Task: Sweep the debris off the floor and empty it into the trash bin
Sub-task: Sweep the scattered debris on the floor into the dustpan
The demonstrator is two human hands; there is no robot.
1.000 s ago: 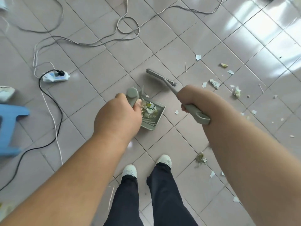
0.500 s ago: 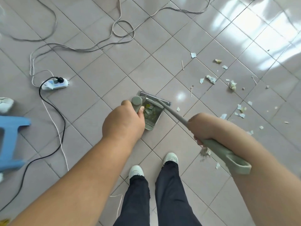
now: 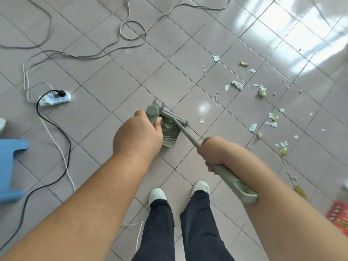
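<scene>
My left hand (image 3: 138, 137) grips the upright handle of a grey-green dustpan (image 3: 170, 141) that stands on the tiled floor in front of my feet. Paper scraps lie inside the pan. My right hand (image 3: 211, 154) holds the long grey-green broom (image 3: 185, 133) by its handle, and the broom head rests at the pan's far mouth. Torn paper and crumpled bits of debris (image 3: 260, 91) lie scattered on the tiles to the right. No trash bin is in view.
Grey and white cables (image 3: 131, 34) loop across the floor at the top and left. A white power strip (image 3: 56, 99) with a black plug lies left. A blue plastic stool (image 3: 11, 166) stands at the left edge. A red packet (image 3: 339, 216) lies at the lower right.
The broom head has been drawn in from the tiles beyond the pan to the pan's mouth. My right hand has pulled back toward me along the handle. The pan stayed in place.
</scene>
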